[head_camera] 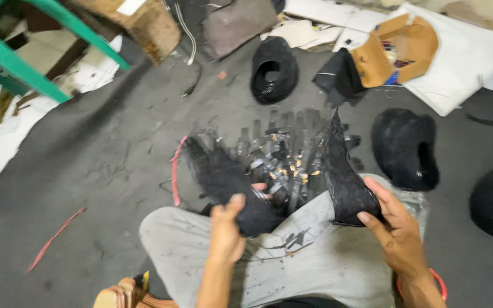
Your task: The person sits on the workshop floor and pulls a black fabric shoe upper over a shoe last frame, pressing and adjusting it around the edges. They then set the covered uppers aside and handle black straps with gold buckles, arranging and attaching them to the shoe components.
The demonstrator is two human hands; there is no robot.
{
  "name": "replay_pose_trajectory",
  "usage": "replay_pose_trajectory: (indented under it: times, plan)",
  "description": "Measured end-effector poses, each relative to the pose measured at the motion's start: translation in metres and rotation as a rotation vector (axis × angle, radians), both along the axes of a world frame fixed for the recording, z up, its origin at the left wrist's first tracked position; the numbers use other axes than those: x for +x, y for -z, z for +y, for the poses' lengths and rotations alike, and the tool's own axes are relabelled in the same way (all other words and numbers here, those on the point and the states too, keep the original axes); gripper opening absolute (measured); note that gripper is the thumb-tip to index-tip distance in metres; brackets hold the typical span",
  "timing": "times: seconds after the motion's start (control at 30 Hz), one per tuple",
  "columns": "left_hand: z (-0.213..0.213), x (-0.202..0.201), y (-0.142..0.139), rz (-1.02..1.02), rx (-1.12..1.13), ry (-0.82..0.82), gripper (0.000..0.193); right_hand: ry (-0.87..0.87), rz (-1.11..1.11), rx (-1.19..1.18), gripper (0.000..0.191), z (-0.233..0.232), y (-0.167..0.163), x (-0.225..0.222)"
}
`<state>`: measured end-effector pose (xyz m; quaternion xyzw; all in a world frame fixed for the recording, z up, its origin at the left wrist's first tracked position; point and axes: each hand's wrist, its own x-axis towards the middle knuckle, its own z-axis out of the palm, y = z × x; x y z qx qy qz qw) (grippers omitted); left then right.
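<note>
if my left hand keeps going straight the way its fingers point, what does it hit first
The left hand already grips a black lace piece and points up and forward. Past that piece, it would likely meet the pile of black strips with gold bits, though depth is hard to judge.

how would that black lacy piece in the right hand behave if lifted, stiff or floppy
Probably fairly floppy: the black piece is thin and lacy, though it stands up pointed in the right hand, so it may have some stiffening. It looks light for its size. Its textured surface seems unlikely to slip from the fingers.
</note>
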<state>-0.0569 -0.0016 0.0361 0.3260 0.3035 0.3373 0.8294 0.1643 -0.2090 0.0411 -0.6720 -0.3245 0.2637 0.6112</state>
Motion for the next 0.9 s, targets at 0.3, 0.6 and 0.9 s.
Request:
replay_pose_trajectory:
  times: [0.3, 0.6, 0.9]
  plan:
    - [-0.034, 0.053, 0.03, -0.061, -0.016, 0.115, 0.049, -0.113, -0.333, -0.214, 0.067, 0.025, 0.0, -0.024]
    - [-0.031, 0.055, 0.027, -0.059, -0.037, 0.042, 0.043, -0.118, 0.302, 0.071, 0.017, 0.009, 0.075, -0.013]
    - [-0.017, 0.046, 0.016, -0.049, -0.03, 0.035, 0.037, 0.588, -0.092, -0.038, 0.01, -0.057, 0.084, 0.047]
